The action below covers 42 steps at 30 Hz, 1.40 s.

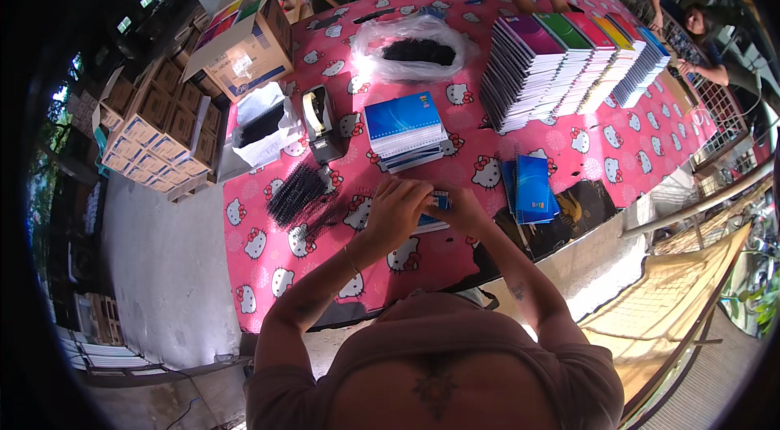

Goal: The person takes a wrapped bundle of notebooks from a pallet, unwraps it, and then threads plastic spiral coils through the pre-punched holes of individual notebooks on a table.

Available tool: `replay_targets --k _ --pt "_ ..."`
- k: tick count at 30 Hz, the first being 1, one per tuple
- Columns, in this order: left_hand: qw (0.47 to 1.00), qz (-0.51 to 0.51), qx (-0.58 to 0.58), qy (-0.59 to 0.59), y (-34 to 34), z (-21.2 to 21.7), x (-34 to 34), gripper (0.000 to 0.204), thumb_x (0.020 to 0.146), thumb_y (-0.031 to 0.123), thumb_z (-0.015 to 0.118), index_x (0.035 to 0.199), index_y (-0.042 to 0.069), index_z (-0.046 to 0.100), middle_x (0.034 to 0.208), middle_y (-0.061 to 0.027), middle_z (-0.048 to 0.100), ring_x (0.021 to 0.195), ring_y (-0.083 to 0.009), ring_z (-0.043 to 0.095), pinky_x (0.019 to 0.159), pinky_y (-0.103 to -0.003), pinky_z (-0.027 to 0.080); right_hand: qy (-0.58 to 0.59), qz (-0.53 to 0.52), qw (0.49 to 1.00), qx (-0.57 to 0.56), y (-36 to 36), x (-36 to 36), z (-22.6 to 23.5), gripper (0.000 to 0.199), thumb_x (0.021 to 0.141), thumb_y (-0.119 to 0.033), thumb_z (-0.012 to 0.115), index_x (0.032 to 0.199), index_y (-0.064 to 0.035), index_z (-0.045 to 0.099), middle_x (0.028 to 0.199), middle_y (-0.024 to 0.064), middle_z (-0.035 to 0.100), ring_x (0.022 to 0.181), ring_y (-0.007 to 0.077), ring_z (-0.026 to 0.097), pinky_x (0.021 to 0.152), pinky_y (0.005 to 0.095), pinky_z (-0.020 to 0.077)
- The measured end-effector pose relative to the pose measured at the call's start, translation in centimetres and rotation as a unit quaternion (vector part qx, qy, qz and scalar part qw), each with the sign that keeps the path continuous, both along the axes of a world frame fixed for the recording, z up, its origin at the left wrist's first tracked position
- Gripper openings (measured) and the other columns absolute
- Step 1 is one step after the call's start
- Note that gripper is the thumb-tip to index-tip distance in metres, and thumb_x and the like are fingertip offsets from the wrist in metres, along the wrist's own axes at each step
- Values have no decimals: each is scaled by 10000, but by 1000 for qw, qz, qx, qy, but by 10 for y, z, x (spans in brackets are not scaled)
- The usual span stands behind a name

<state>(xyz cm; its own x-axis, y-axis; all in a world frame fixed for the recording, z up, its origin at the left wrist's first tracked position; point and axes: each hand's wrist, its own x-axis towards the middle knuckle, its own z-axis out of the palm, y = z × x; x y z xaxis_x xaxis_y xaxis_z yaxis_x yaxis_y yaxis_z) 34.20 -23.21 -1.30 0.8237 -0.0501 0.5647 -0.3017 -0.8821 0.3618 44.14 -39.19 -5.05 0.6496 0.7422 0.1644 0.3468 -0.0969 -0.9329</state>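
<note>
Both your left hand [396, 209] and right hand [465, 209] are closed on the small blue notebook [432, 214] lying on the pink tablecloth [268, 267]. It looks light and bendy. Pinch it by the edges.

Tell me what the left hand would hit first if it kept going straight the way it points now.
Probably the stack of blue notebooks. The left hand, working on a small blue booklet with the right hand, points up the pink table toward it. Depth is uncertain.
</note>
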Motion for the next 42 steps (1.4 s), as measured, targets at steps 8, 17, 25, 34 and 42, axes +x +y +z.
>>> replay_targets --k 8,17,25,34,42 --pt "1000 -12 -11 -18 -2 -7 0 226 873 173 683 1074 79 640 971 -48 647 904 -248 615 836 -408 458 3 36 999 5 -33 27 23 221 855 26 683 1072 -6 707 938 94 735 874 148 708 811 285 569" --pt "999 10 31 2 -2 -3 -4 220 887 195 668 1073 84 626 897 -47 603 859 -247 596 820 -396 457 -55 56 996 42 -31 29 16 130 835 -38 721 962 -13 706 794 65 692 699 134 679 669 254 560" --pt "1000 29 -3 4 -21 16 -12 193 888 89 653 1074 38 640 943 -104 658 847 -286 664 731 -387 545 -114 -193 970 88 -13 -27 32 389 838 -130 734 1192 -50 593 1049 96 623 827 183 646 656 288 520" --pt "999 -36 38 12 -9 -12 -21 320 905 138 648 1200 21 604 1121 -166 628 1052 -304 616 867 -421 534 203 -268 922 193 -98 29 23 477 913 -72 658 1359 -47 493 1038 60 634 927 122 599 796 262 495" --pt "992 -19 119 48 7 -46 -35 290 909 193 646 1174 78 625 1116 -121 648 1020 -299 628 922 -373 512 -297 -458 795 -266 -131 72 -34 698 781 -213 777 1399 -94 474 1387 211 467 1236 442 459 1036 474 399"
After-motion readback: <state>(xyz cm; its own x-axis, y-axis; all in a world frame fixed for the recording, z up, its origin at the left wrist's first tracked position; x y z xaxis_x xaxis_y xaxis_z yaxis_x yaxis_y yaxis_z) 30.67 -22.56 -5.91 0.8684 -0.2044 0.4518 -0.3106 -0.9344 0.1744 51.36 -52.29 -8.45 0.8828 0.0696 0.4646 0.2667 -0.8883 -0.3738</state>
